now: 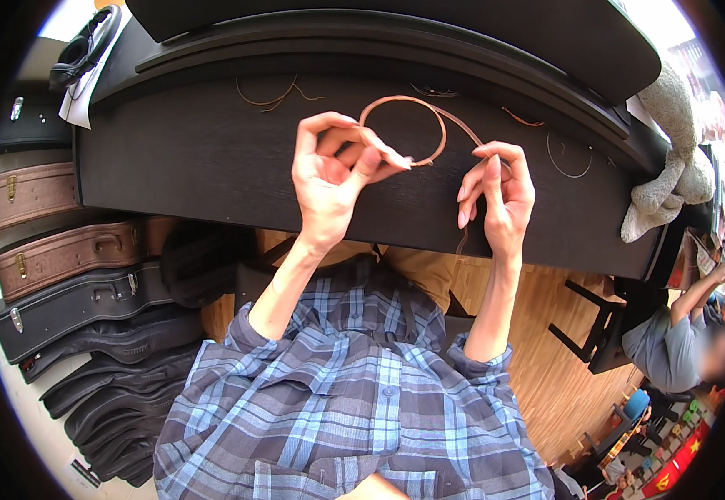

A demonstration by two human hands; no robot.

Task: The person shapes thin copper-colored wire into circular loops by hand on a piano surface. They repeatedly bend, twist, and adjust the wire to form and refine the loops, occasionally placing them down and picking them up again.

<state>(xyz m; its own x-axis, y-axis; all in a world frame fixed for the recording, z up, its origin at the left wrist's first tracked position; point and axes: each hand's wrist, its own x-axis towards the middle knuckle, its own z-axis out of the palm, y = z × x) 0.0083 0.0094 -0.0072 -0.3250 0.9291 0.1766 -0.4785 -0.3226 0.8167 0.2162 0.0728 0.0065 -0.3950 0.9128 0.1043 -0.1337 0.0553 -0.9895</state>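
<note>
- Left hand [325, 175], one: raised above the tabletop [212, 175], wrist upright, palm partly facing the wearer, fingers bent toward the right; thumb and fingertips close on the coil of the copper-coloured strand.
- Right hand [504, 200], one: raised at a similar level, forearm nearly vertical, fingers curled toward the left; thumb and forefinger pinch the strand's outgoing length.
- Copper-coloured strand [444, 137], one: held up over the tabletop, its round loop at the left hand, a length running across to the right hand, a thin tail hanging below that hand.
- Loose strands on the tabletop, four lots: tan [275, 106] at left, thin pieces [433, 91] at the back, a short orange one [522, 122] and a pale curved one [569, 176] at right.
- Grey plush toy [671, 183], one: right end.
- Headphones [83, 54], one pair: upper left.
- Brown cases [71, 258], two: left of the tabletop.
</note>
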